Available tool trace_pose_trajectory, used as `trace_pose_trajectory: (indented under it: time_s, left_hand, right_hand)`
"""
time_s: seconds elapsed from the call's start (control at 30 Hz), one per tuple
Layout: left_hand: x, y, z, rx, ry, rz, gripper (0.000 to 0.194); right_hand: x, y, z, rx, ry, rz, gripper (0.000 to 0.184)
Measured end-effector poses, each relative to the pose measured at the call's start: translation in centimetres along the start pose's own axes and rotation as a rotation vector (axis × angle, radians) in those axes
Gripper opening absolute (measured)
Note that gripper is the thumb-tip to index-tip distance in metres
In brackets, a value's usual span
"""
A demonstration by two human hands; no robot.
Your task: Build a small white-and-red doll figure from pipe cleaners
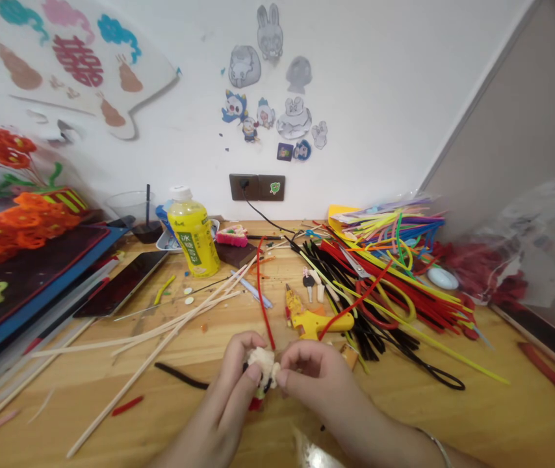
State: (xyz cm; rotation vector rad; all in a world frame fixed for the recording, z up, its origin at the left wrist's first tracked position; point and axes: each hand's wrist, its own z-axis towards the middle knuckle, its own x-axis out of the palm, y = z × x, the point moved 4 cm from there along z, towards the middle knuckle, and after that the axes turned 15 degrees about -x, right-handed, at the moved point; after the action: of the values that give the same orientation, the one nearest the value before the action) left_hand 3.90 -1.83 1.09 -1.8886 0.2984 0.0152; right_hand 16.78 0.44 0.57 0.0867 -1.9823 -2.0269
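Low in the middle, I hold a small fuzzy figure [262, 357], cream on top with black and red parts, which looks made of pipe cleaners. My left hand [235, 380] grips it from the left, thumb on its front. My right hand [317, 377] is closed in a pinch at its right edge. Above my hands stand a red pipe cleaner [263, 292] and another red strand [361, 298]; whether they join the figure I cannot tell. A black pipe cleaner [180, 376] pokes out left of my left hand. Just beyond my hands lies a yellow glue gun [317, 322].
Bundled pipe cleaners [404, 286] and scissors [354, 263] cover the right side. Long cream pipe cleaners [160, 331], a phone [122, 284] and a yellow drink bottle [193, 237] are to the left. Orange fuzzy flowers [24, 227] sit far left. A wall socket [257, 187] carries a plugged-in cable.
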Motion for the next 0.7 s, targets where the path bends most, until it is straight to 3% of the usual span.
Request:
trace_pose_trajectory:
  time_s: [0.5, 0.7]
  left_hand:
    - [-0.3, -0.7, -0.5, -0.014, -0.052, 0.035, 0.023]
    - [-0.8, -1.1, 0.6, 0.031, -0.004, -0.111, 0.029]
  right_hand:
    - [0.4, 0.1, -0.1, 0.036, 0.007, 0.035, 0.023]
    - [-0.3, 1.0, 0.1, -0.030, 0.027, 0.002, 0.035]
